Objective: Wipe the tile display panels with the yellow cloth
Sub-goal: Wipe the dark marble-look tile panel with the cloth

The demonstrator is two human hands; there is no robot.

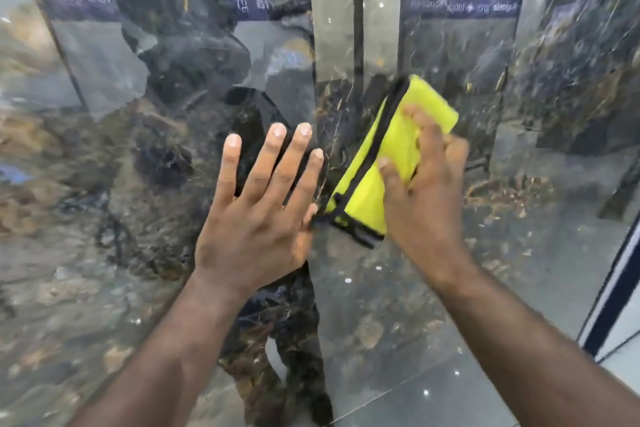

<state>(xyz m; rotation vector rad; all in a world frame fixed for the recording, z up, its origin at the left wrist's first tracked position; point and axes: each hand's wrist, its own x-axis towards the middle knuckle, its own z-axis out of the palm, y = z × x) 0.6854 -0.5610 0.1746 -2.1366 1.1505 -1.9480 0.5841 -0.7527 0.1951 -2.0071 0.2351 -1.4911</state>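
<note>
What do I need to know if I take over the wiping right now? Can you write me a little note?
Left hand: open, fingers spread straight, flat against the dark glossy tile panel.
Right hand: grips the folded yellow cloth and holds it against the panel, just right of the left hand.
Done: wiping is under way in the middle of the panel. How much is already clean cannot be told, because the shiny surface is full of reflections.
Left: keep wiping across the rest of this panel, then go on to the other panels.
</note>
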